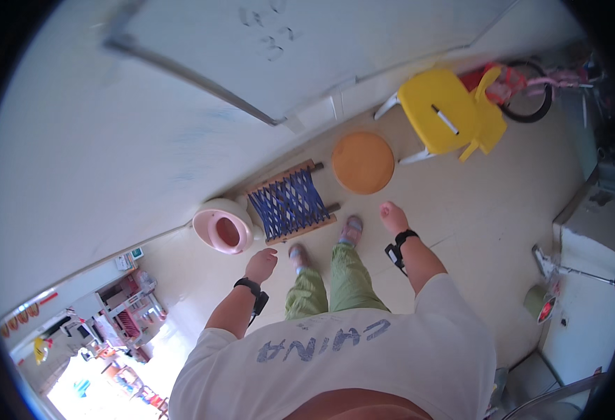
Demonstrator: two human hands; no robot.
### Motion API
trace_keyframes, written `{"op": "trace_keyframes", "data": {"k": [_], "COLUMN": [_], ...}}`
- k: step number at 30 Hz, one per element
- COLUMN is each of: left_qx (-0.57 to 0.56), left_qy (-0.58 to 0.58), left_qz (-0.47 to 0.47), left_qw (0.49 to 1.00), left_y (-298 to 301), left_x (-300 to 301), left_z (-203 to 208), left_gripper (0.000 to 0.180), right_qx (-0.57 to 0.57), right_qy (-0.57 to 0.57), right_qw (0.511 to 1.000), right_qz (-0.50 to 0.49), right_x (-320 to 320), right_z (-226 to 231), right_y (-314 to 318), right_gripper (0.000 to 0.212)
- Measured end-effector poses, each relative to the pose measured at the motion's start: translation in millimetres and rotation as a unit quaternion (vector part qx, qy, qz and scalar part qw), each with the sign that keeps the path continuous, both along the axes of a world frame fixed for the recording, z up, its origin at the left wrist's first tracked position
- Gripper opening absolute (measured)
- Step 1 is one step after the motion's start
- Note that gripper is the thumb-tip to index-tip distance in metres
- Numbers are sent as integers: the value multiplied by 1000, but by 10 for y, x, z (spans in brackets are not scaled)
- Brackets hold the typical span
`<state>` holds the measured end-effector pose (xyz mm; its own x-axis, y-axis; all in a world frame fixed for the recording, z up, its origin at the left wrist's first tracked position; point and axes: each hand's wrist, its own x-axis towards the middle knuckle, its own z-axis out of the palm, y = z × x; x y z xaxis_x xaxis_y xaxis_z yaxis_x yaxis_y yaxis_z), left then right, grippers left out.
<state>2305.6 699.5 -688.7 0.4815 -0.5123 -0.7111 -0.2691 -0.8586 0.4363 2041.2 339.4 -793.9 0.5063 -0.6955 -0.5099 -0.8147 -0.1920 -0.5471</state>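
My left hand (262, 264) hangs in the air with its fingers curled in, and nothing shows in it. Nearest to it are a pink and white child's potty seat (228, 232) and a folding stool laced with blue cord (290, 203). My right hand (393, 218) is a loose fist, also with nothing visible in it, close to a round orange-topped stool (363, 162). Both wrists wear black straps with small devices. On a yellow chair (439, 94) beyond the stool lies a white marker with a black cap (445, 120). Neither hand touches any of these things.
A white board (307, 42) with handwriting hangs on the far wall. A pink child's bicycle (531, 87) stands at the far right. To the right are a white cabinet (584, 294) and a green bin (535, 301). Cluttered shelves (122, 308) stand at the left.
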Motion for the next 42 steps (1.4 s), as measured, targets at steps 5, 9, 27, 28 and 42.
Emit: {"op": "trace_keyframes", "data": {"k": [5, 9, 27, 28, 42], "left_qx": [-86, -143, -119, -113, 20], "left_qy": [-40, -159, -335, -352, -419], "left_qz": [30, 29, 400, 438, 562], "left_qw": [995, 976, 845, 819, 713], "left_y": [87, 527, 5555, 5721, 7253], "left_x": [36, 3, -1909, -1963, -639], "left_z": [598, 1133, 2592, 2592, 2255], "left_gripper": [27, 31, 40, 40, 29], "right_qx": [-10, -107, -32, -28, 79], "right_qy": [-51, -28, -405, -430, -408], "right_qw": [998, 991, 810, 781, 708], "right_qz": [36, 74, 424, 452, 570], "right_x": [120, 230, 1872, 1998, 4380], "right_z": [855, 1327, 3213, 3296, 3225], "right_y": [189, 554, 4704, 4924, 7237], "right_gripper": [18, 30, 39, 33, 23]}}
